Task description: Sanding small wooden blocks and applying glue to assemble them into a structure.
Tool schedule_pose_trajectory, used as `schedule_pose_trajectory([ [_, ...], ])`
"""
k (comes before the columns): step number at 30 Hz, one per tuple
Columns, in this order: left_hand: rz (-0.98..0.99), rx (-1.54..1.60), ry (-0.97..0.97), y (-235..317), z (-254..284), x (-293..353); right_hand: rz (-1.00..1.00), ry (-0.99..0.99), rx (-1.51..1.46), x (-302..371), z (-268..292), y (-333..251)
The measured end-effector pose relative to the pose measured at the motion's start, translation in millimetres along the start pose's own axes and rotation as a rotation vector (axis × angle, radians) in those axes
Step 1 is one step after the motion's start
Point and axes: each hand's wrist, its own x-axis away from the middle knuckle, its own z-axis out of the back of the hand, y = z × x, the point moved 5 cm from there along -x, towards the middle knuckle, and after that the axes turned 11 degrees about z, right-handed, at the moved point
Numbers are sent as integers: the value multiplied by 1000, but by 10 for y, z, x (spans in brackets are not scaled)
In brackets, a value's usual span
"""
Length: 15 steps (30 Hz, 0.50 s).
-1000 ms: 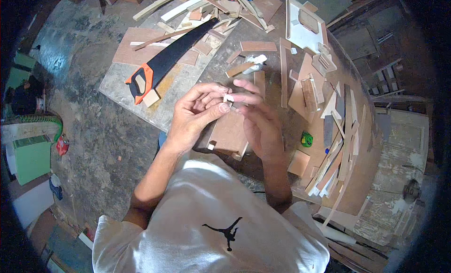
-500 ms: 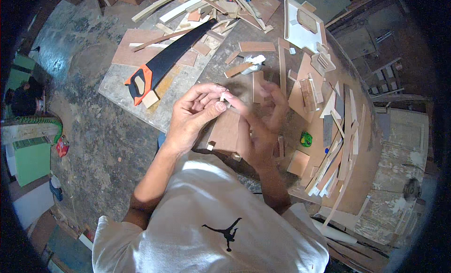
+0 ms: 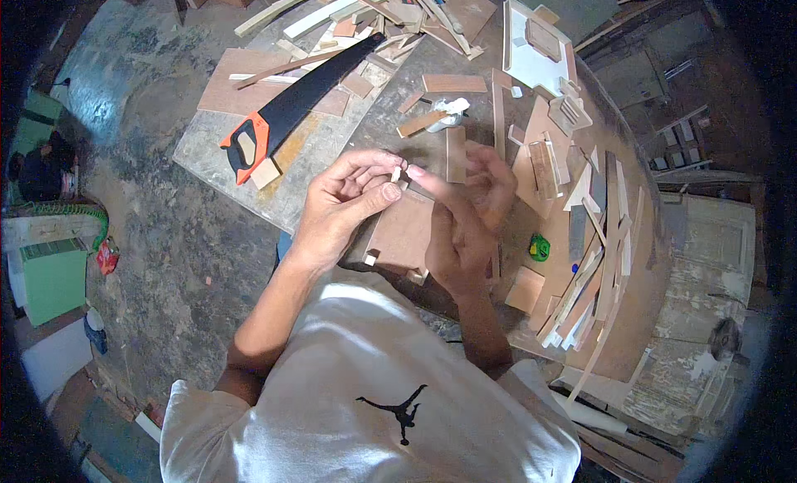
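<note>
My left hand (image 3: 332, 205) pinches a small pale wood block (image 3: 397, 176) between thumb and fingertips. Stretched out toward that block is the index finger of my right hand (image 3: 466, 234), its tip at or near the block's top. The other right fingers are apart and somewhat blurred, with nothing visible in them. Below both hands lies a brown wood panel (image 3: 400, 234), with a small block (image 3: 369, 259) at its near left corner and another (image 3: 418, 275) at its near right. Just beyond my hands is a white glue-like bottle (image 3: 452, 113) beside a wood strip (image 3: 421, 123).
A handsaw (image 3: 303, 101) with an orange and black handle lies at the far left of the bench, by piled offcuts (image 3: 365, 18). To the right are a green tape measure (image 3: 540, 248), a square wood piece (image 3: 525, 289) and many thin strips (image 3: 581, 292). A white tray-like board (image 3: 531, 59) sits far right.
My right hand's index finger has shifted slightly and shows more sharply at the block. The left hand keeps its pinch, nearly unmoved.
</note>
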Motion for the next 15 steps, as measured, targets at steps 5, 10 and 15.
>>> schedule_pose_trajectory([
  [5, 7, -16, -19, -19, -5, -2, -101, 47, -343, 52, -129, 183],
  [10, 58, -15, -17, -10, -3, 2, -139, 28, -433, 44, -152, 196],
  [15, 36, -53, -27, 23, -33, -16, -130, 21, -476, 23, -185, 201],
])
